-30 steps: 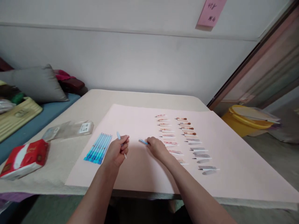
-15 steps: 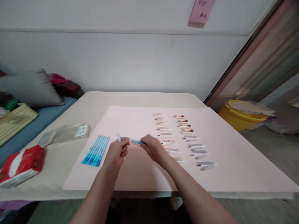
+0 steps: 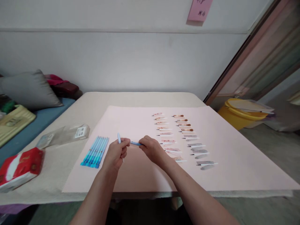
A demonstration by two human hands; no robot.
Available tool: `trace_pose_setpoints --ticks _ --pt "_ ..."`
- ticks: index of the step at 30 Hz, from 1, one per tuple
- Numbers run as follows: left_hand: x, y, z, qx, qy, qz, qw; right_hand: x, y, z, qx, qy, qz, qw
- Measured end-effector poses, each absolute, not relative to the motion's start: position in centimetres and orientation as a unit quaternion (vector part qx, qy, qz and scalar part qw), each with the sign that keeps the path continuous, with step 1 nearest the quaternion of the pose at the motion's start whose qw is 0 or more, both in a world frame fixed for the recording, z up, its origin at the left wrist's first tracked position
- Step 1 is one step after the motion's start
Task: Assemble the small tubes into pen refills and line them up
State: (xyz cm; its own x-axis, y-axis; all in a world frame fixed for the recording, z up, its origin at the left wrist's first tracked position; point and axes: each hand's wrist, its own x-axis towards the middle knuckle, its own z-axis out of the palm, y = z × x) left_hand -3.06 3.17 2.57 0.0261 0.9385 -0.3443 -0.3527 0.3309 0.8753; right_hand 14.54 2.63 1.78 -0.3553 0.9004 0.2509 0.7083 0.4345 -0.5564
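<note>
My left hand (image 3: 117, 151) is closed around a light blue pen piece (image 3: 119, 137) that points up. A thin white stick (image 3: 123, 160), perhaps a refill, sticks out below the same fingers. My right hand (image 3: 152, 147) pinches the right end of a blue pen barrel (image 3: 135, 143) lying nearly level between the hands. Its other end meets my left fingertips; whether they grip it is hard to tell. Left of my left hand, several blue pens (image 3: 95, 152) lie side by side. Beyond my right hand are rows of white refills (image 3: 166, 134) with pinkish, brown-ended and grey pen parts.
A pink sheet (image 3: 150, 181) covers much of the cream-clothed table (image 3: 138, 97). Left of it lie a clear plastic bag (image 3: 67, 134) and a red tissue pack (image 3: 22, 167). A yellow bin (image 3: 239, 117) stands off the right side; a grey cushion (image 3: 30, 90) is at left.
The gap between the hands has closed: my right hand has moved slightly left, bringing the blue barrel's end to my left fingertips. The view has shifted a little.
</note>
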Motion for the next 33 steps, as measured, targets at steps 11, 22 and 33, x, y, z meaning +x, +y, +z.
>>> trace_pose_setpoints --ticks 11,22,33 --pt "-5.0 4.3 3.7 0.086 0.387 0.564 0.724 14.1 2.5 2.5 -0.508 -0.715 0.344 0.335" --pt "-6.0 4.3 4.4 0.026 0.307 0.644 0.700 11.3 0.3 2.2 -0.459 -0.720 0.441 0.275" --pt "-4.8 4.0 4.4 0.104 0.333 0.670 0.656 10.5 0.0 2.3 -0.464 -0.664 0.509 0.292"
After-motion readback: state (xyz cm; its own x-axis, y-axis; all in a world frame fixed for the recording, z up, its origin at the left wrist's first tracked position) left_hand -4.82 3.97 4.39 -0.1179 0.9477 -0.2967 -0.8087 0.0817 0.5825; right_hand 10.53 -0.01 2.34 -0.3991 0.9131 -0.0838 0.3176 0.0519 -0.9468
